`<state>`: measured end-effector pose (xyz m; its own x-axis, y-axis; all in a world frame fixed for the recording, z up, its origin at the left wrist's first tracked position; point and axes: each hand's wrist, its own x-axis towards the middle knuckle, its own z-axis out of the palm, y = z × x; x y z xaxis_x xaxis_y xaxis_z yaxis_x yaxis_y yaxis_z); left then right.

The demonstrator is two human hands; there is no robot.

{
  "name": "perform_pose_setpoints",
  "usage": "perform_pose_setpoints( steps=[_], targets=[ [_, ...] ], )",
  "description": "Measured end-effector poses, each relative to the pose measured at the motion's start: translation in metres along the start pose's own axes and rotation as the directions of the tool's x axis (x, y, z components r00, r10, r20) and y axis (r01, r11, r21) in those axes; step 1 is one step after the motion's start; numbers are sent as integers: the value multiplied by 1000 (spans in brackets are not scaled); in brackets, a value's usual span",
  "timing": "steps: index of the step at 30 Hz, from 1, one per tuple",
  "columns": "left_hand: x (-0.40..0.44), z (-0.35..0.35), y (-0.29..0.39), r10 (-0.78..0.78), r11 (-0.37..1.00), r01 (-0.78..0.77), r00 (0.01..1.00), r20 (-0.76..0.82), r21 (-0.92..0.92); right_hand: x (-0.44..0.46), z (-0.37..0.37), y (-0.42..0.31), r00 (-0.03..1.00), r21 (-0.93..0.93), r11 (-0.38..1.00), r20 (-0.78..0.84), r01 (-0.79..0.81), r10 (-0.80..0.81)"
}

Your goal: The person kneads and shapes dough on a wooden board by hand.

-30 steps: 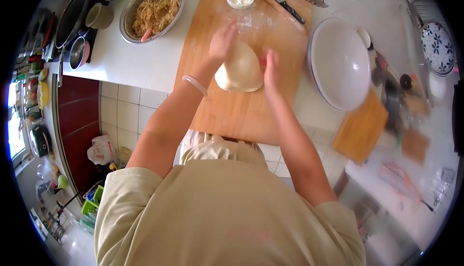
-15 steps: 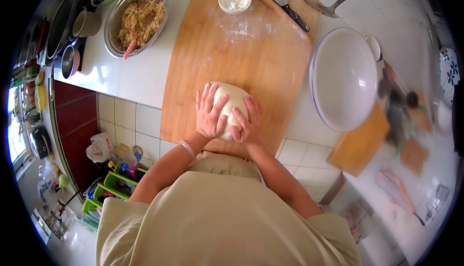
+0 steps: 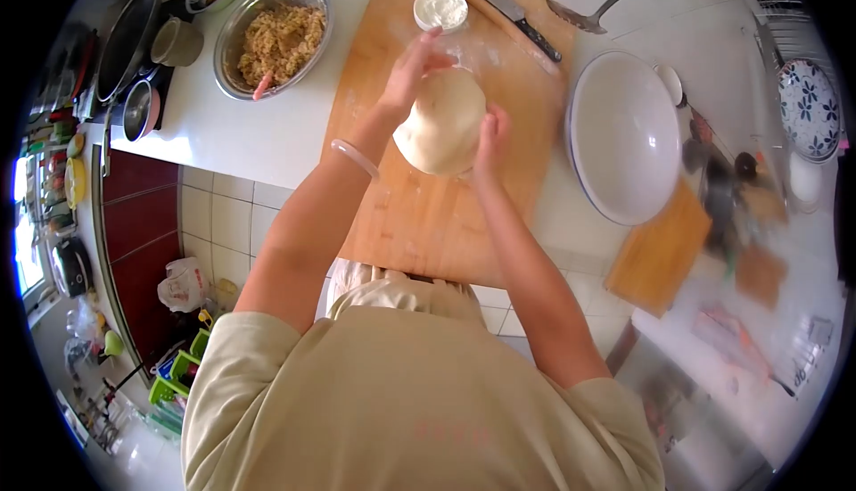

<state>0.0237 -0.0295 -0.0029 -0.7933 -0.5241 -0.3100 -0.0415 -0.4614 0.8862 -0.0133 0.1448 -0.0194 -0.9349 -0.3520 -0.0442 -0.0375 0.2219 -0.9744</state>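
Note:
A smooth, pale lump of dough (image 3: 440,125) lies on the wooden board (image 3: 419,223), between my two hands. My left hand (image 3: 415,72) is at its upper left, fingers stretched toward the small white bowl of flour (image 3: 440,9), thumb apart. Along the dough's right side rests my right hand (image 3: 491,139), its fingers partly hidden behind the dough's edge. A bracelet circles my left wrist. Both hands touch or nearly touch the dough; the exact contact at the far edge is hard to make out.
A knife (image 3: 513,14) and a rolling pin (image 3: 499,23) lie at the board's far right. Right of the board stands a large white bowl (image 3: 624,139), near a smaller board (image 3: 660,250). At the left is a metal bowl of filling (image 3: 275,41).
Both hands have moved from pressing on top of the dough near the board's front edge to its sides. The dough is now farther forward on the board and looks rounder.

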Motion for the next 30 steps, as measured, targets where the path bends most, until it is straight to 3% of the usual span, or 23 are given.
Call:
perform_pose_setpoints(
  steps=[2, 3, 4, 5, 6, 8, 9, 10, 11, 12, 14, 18, 24, 26, 27, 28, 29, 30],
  targets=[
    [-16, 7, 11, 42, 911, 17, 990, -135, 412, -7, -18, 5, 971, -4, 986, 170, -169, 167],
    [-20, 11, 4, -37, 684, 109, 993, -115, 721, -7, -14, 3, 970, -7, 984, 170, -176, 175],
    [-27, 12, -9, -44, 683, 114, 992, -115, 721, -2, -2, -1, 978, -40, 997, 194, -71, 77],
    [-40, 13, -26, 121, 571, -8, 990, -74, 821, -3, 6, -4, 976, -69, 997, 218, 32, -16],
    [-55, 14, -37, 271, 427, -115, 962, -5, 897, -13, 8, -1, 977, -70, 997, 213, 18, -2],
    [-90, 14, -34, 221, 467, -99, 975, -8, 879, -35, 8, 7, 925, -36, 983, 346, 182, -158],
    [-106, 8, -41, 323, 462, -167, 946, 10, 871, -45, 0, 10, 924, -33, 983, 349, 179, -157],
    [-122, 1, -49, 418, 450, -230, 908, 24, 863, -61, -12, 14, 883, -127, 934, 387, 334, -264],
    [-138, -5, -57, 412, 449, -220, 911, 18, 866, -75, -21, 19, 826, -209, 852, 435, 480, -358],
    [-152, -11, -66, 460, 428, -261, 887, 40, 865, -87, -26, 25, 826, -203, 857, 439, 474, -354],
    [-163, -17, -79, 502, 401, -290, 863, 56, 869, -98, -28, 36, 730, -257, 705, 440, 661, -523],
    [-142, -22, -77, 495, 389, -275, 867, 52, 879, -77, -14, 47, 732, -197, 728, 397, 657, -553],
    [-70, -16, -48, 464, 381, -243, 885, 42, 892, -28, 6, 42, 828, -195, 823, 317, 533, -462],
    [-47, -11, -35, 205, 402, -19, 976, -70, 916, -12, 15, 39, 883, -207, 871, 261, 445, -389],
    [-35, -8, -31, 168, 391, 30, 980, -104, 920, -2, 18, 30, 879, -211, 863, 253, 459, -405],
    [-23, -4, -23, 180, 396, 15, 979, -94, 918, 9, 20, 16, 938, -184, 948, 282, 261, -204],
    [-14, 0, -13, 84, 437, 99, 985, -150, 894, 14, 20, 5, 949, -162, 986, 316, 47, 7],
    [-7, 2, -3, -11, 470, 184, 979, -203, 863, 17, 18, 2, 950, -162, 985, 312, 63, -9]
  ],
)
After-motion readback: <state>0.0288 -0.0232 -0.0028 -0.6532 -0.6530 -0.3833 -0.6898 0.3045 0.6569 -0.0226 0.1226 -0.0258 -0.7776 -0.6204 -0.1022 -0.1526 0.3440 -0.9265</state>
